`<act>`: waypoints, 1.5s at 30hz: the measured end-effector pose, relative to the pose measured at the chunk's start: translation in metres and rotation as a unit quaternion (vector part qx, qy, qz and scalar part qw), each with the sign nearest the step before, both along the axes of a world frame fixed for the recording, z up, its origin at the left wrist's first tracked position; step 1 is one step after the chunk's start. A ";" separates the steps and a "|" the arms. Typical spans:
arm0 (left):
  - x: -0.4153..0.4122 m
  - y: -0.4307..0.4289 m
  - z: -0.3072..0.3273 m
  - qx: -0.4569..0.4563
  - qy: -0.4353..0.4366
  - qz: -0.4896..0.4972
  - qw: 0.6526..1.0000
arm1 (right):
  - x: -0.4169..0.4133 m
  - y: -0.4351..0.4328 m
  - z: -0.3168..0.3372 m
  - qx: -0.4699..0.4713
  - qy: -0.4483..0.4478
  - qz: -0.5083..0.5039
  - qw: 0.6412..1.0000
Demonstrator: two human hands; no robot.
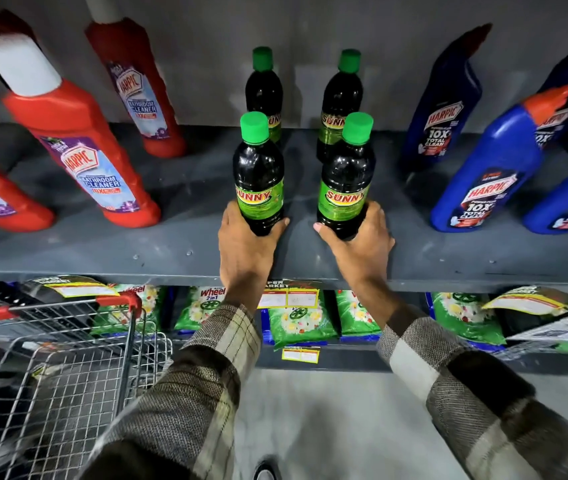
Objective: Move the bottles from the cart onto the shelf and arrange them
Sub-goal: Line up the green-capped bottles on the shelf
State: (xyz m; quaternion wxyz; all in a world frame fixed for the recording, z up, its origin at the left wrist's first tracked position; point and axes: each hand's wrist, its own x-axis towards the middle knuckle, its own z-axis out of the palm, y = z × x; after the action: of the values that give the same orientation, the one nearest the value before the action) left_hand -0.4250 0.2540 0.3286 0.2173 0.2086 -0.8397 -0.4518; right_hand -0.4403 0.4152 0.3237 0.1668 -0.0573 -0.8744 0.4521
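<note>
Right now you hold two dark SUNNY bottles upright on the grey shelf (137, 244): your left hand (244, 244) wraps the base of the left front bottle (258, 174), your right hand (358, 240) clasps the base of the right front bottle (344, 178). Just beyond your hands, two more green-capped bottles, the left rear bottle (263, 88) and the right rear bottle (342, 98), stand upright. Red cleaner bottles (81, 157) sit outside your left hand, blue cleaner bottles (483, 174) outside your right. The wire cart (68, 368) is below your left sleeve.

Both arms extended forward, plaid sleeves; left hand (245, 247) and right hand (362, 245) each wrapped closed, thumbs pointing inward
</note>
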 end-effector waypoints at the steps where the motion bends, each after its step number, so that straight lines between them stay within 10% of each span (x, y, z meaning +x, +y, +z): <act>1: 0.000 0.000 0.001 0.006 -0.005 0.003 1.000 | 0.000 0.000 0.000 0.002 0.001 0.001 1.000; 35: -0.005 0.000 0.000 0.034 0.022 -0.003 0.999 | -0.006 0.001 -0.003 0.024 -0.037 0.029 0.999; 45: 0.038 0.074 0.012 -0.043 0.279 0.037 0.959 | 0.034 0.078 0.001 -0.085 0.020 0.038 0.995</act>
State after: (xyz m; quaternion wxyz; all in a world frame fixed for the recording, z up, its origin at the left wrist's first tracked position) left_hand -0.3871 0.3280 0.3402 0.4681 0.0961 -0.7560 -0.4474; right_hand -0.4065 0.4935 0.3249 0.1615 -0.0291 -0.8308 0.5318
